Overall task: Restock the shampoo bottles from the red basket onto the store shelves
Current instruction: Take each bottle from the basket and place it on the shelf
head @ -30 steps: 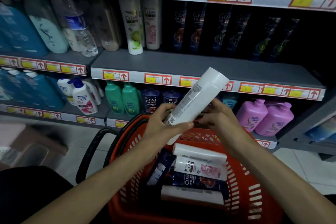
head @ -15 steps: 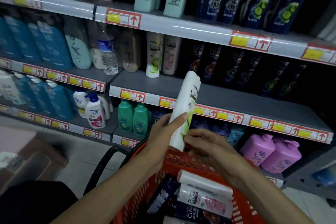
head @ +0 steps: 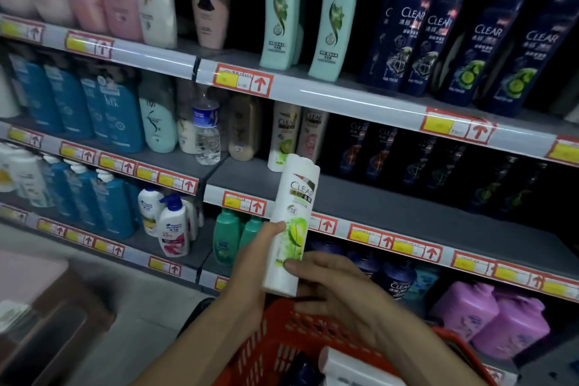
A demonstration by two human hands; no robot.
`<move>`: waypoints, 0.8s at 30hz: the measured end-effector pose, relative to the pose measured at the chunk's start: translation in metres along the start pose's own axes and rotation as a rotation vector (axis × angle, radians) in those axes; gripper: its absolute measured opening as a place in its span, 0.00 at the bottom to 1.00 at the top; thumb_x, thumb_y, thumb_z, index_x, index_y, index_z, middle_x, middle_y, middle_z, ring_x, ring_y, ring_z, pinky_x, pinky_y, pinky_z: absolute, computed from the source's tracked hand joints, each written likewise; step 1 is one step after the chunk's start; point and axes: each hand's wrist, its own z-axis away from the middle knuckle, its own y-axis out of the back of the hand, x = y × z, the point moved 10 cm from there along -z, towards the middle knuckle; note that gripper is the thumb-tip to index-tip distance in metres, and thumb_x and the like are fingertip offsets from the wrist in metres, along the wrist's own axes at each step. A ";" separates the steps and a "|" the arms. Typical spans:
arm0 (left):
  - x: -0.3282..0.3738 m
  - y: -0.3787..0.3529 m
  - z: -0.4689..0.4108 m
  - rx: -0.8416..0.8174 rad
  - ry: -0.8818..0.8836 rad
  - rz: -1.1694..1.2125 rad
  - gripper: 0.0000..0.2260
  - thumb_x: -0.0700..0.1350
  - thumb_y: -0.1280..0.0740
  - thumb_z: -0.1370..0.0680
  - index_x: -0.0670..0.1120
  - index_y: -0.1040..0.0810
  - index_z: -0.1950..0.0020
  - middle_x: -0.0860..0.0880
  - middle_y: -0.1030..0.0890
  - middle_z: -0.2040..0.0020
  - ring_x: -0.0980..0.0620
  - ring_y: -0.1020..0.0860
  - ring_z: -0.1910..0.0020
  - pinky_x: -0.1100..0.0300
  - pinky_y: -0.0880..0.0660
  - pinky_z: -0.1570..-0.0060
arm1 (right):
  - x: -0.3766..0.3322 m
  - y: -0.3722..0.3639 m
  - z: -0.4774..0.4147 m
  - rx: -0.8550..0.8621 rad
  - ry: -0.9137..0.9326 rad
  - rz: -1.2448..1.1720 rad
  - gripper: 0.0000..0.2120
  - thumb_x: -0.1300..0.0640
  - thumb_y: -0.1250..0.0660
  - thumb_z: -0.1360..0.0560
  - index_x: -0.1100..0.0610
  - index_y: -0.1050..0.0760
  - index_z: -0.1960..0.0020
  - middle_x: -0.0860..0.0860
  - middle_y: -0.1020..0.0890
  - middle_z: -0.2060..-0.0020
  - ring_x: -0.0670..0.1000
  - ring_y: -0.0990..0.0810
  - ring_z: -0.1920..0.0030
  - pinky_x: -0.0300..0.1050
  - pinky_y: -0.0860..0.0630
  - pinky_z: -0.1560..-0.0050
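Above red basket [head: 282,323]: one white-green shampoo bottle [head: 291,216], upright, label outward. Grip: left hand [head: 250,263] clasps its side; right hand [head: 335,288] curls round its base. Advice: label to front, seat beside matching bottle [head: 283,138] on middle shelf [head: 407,213], base flat.

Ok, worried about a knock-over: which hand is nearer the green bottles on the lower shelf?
Left. The left hand grips the white shampoo bottle just beside the green bottles; the right hand holds its base, on the far side.
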 end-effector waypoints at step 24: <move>0.088 0.026 -0.024 0.057 -0.414 -0.819 0.03 0.48 0.30 0.19 0.55 0.18 0.47 0.47 0.17 0.56 0.53 0.18 0.59 0.52 0.21 0.57 | -0.057 0.008 -0.061 0.238 0.397 0.355 0.13 0.58 0.18 0.31 0.55 0.13 0.48 0.47 0.11 0.56 0.50 0.12 0.53 0.51 0.16 0.47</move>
